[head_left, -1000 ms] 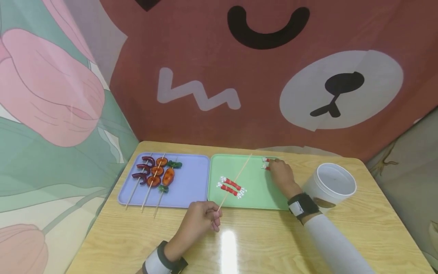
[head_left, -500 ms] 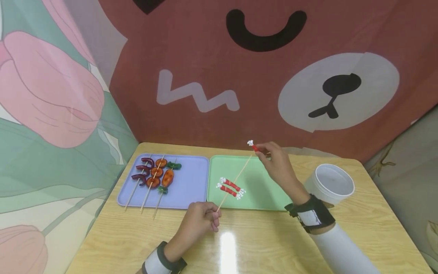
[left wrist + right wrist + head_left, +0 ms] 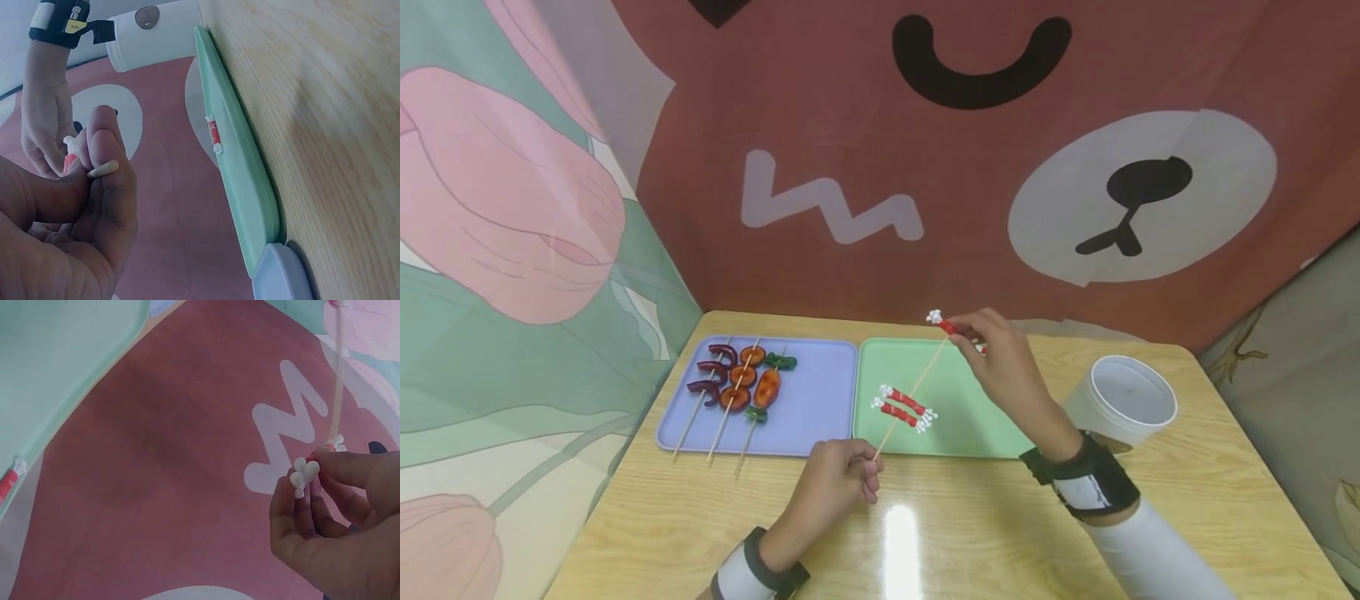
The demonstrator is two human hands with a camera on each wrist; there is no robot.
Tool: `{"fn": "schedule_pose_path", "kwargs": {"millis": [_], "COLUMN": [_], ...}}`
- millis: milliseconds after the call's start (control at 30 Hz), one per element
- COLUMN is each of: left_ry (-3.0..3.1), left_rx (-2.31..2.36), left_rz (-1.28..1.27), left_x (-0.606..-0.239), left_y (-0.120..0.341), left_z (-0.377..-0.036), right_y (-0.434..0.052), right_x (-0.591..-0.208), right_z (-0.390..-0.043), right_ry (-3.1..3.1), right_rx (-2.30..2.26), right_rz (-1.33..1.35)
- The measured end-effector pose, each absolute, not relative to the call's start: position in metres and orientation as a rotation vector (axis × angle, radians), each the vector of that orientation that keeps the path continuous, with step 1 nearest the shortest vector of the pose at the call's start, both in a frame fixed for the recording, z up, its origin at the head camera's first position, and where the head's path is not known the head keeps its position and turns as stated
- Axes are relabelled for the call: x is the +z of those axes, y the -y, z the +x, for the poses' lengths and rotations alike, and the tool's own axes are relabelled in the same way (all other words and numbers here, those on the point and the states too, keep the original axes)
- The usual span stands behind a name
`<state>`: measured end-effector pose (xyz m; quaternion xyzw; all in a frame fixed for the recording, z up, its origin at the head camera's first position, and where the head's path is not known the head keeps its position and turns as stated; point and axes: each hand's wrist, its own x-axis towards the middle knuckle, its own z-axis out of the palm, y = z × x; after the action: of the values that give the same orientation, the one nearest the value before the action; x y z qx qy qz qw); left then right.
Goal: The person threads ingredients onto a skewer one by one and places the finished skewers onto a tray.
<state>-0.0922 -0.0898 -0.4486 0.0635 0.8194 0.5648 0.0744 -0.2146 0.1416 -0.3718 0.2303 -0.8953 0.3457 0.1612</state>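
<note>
My left hand [image 3: 871,472] pinches the lower end of a thin wooden skewer [image 3: 925,375] at the table's front. The stick slants up over the green tray [image 3: 970,417]. Two red pieces with white ends [image 3: 904,408] sit threaded on it, low over the tray. My right hand [image 3: 967,331] pinches another red piece with white ends [image 3: 942,323] right at the skewer's raised tip. In the right wrist view the piece's white knobs [image 3: 305,472] stick out of the fingers [image 3: 325,506], with the skewer [image 3: 338,381] just behind. The left wrist view shows the blunt skewer end [image 3: 103,169] pinched between finger and thumb.
A purple tray [image 3: 820,408] left of the green one holds three filled skewers [image 3: 737,387] of dark red, orange and green pieces. A white cup [image 3: 1123,400] stands at the right. One more red piece [image 3: 7,478] lies on the green tray. Printed cloth walls enclose the table.
My right hand picked a red piece off the green tray's far right corner, lifted it and carried it left to the skewer tip. The left hand kept holding the skewer.
</note>
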Motion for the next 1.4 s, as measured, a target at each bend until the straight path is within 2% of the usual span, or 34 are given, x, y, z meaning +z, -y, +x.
{"fn": "schedule_pose_path", "kwargs": {"millis": [800, 1400], "left_ry": [-2.486, -2.487], "left_rx": [1.686, 1.751], "left_rz": [0.189, 0.130], "left_x": [-0.449, -0.436], "left_y": [0.087, 0.075], "left_z": [-0.092, -0.098], "right_y": [-0.137, -0.103], "right_x": [-0.374, -0.386], "right_z": [-0.210, -0.180], "right_ry": [2.488, 2.414], "right_rx": [0.856, 0.518], "right_rz": [0.714, 0.874]}}
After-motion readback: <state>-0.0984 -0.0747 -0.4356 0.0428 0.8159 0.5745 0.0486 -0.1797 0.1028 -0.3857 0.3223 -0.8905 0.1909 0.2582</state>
